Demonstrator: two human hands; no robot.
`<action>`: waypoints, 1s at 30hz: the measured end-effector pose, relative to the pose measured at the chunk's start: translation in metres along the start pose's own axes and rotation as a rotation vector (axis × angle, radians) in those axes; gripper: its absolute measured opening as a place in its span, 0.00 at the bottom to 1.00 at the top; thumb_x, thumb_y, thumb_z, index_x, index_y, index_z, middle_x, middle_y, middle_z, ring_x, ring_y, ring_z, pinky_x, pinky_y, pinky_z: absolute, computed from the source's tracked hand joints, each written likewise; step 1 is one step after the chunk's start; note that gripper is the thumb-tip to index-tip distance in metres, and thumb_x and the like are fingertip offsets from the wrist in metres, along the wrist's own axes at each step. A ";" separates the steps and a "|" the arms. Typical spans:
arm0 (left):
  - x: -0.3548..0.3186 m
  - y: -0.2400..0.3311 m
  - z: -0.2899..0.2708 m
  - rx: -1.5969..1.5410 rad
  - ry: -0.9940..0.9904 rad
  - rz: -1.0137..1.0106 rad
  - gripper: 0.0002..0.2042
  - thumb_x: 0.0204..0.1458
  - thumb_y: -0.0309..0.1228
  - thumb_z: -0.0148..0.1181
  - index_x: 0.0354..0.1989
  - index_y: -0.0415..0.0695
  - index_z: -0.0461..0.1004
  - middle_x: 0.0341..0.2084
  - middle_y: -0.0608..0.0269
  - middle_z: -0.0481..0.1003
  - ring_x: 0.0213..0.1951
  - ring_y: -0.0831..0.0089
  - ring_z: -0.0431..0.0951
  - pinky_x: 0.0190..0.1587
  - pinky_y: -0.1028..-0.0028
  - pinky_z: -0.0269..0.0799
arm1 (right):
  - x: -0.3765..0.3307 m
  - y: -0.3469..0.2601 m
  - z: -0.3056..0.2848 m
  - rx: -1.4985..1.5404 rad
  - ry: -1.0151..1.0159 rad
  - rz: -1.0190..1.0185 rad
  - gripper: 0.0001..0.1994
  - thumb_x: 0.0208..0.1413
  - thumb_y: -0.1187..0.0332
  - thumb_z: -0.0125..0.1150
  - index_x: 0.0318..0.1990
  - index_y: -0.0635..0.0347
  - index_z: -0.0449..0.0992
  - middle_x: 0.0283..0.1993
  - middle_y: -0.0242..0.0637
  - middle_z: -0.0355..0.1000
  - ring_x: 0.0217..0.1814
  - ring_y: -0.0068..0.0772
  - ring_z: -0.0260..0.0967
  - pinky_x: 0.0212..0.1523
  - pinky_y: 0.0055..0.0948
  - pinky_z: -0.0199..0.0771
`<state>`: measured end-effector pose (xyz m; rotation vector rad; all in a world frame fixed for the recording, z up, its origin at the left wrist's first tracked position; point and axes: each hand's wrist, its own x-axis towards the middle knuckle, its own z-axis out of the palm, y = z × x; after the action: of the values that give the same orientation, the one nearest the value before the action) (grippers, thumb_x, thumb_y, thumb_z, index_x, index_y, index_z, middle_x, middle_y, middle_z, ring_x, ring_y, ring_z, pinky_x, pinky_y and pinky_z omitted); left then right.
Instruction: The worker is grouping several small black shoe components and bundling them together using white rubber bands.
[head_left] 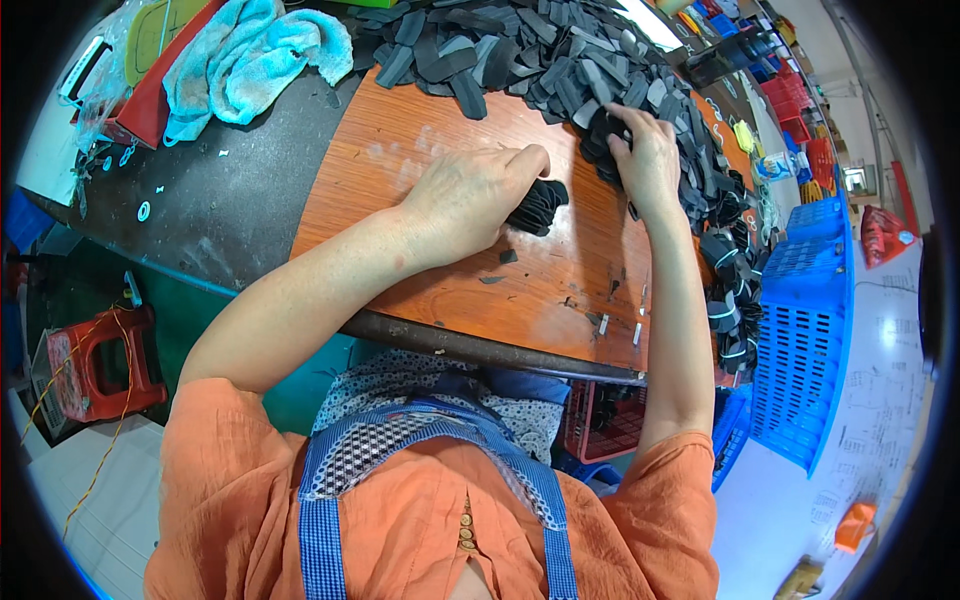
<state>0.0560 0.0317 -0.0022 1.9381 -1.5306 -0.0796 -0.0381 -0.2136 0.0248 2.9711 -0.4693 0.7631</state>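
My left hand (472, 195) rests on an orange-brown wooden board (420, 150) and grips a fanned stack of flat black rubber pieces (538, 206). My right hand (648, 160) lies palm down on the edge of a large heap of the same black and grey pieces (540, 50) that covers the far side of the board. Its fingers press into the heap; whether they hold a piece is hidden. Bundles of black pieces tied with pale bands (728, 290) lie along the board's right edge.
A light blue towel (250, 60) lies at the far left on a dark table (220, 200). Blue plastic crates (810, 330) stand to my right, red crates (790, 100) farther back. A red stool (95, 365) stands on the floor at left. Small scraps (600, 300) dot the board.
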 end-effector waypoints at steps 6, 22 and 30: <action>-0.007 0.001 0.000 -0.032 0.000 0.064 0.26 0.38 0.23 0.76 0.47 0.45 0.71 0.40 0.57 0.77 0.45 0.54 0.81 0.43 0.56 0.77 | -0.036 -0.034 -0.008 0.311 0.007 0.102 0.06 0.56 0.69 0.68 0.40 0.58 0.84 0.41 0.36 0.81 0.48 0.37 0.75 0.48 0.35 0.72; -0.002 -0.002 -0.006 -0.269 0.006 -0.001 0.20 0.45 0.28 0.75 0.43 0.40 0.71 0.34 0.51 0.78 0.41 0.51 0.82 0.41 0.62 0.76 | -0.081 -0.091 -0.023 1.371 -0.174 0.558 0.16 0.58 0.84 0.64 0.53 0.66 0.75 0.47 0.37 0.77 0.45 0.20 0.76 0.48 0.22 0.78; 0.006 -0.023 -0.035 -0.754 0.381 -0.118 0.20 0.53 0.26 0.73 0.53 0.45 0.73 0.38 0.71 0.80 0.41 0.81 0.79 0.43 0.80 0.77 | -0.059 -0.078 -0.010 1.156 -0.173 0.503 0.14 0.57 0.82 0.65 0.52 0.67 0.78 0.43 0.35 0.78 0.42 0.20 0.75 0.44 0.19 0.79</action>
<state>0.0923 0.0444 0.0149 1.3328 -0.9405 -0.2781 -0.0684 -0.1219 0.0081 4.0591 -1.1432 1.0962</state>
